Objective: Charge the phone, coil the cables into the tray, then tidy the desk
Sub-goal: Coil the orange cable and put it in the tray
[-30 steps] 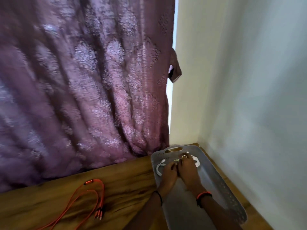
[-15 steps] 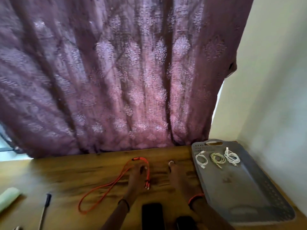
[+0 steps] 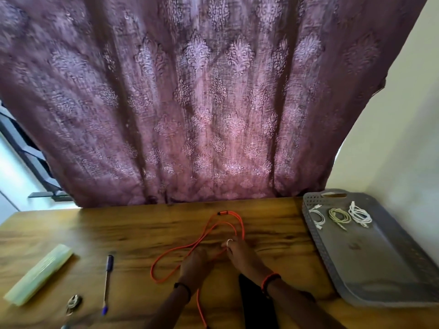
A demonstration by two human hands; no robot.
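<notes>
- Clutter sits at the left end of the wooden desk (image 3: 273,214): a pale green case (image 3: 38,274) lies at an angle, with a small metal object (image 3: 74,302) and a pen (image 3: 108,281) just beside it.
- An orange cable (image 3: 213,233) sprawls in loose loops at mid-desk, its connector end pointing toward the purple curtain (image 3: 202,103) and its tail running off the near edge.
- The left hand (image 3: 197,264), black band at the wrist, has its fingers curled down around the orange cable where the loops cross.
- The right hand (image 3: 242,255), ring on one finger and orange band at the wrist, bunches its fingertips (image 3: 228,244) against a strand of the same cable; blur hides whether they pinch it or only touch.
- A dark phone (image 3: 256,302) lies flat beneath the right forearm.
- A grey tray (image 3: 380,269) rests at the right end against the wall, holding three coils in a row at its far end: a white cable (image 3: 317,216), a yellowish cable (image 3: 339,216) and another white one (image 3: 360,213).
</notes>
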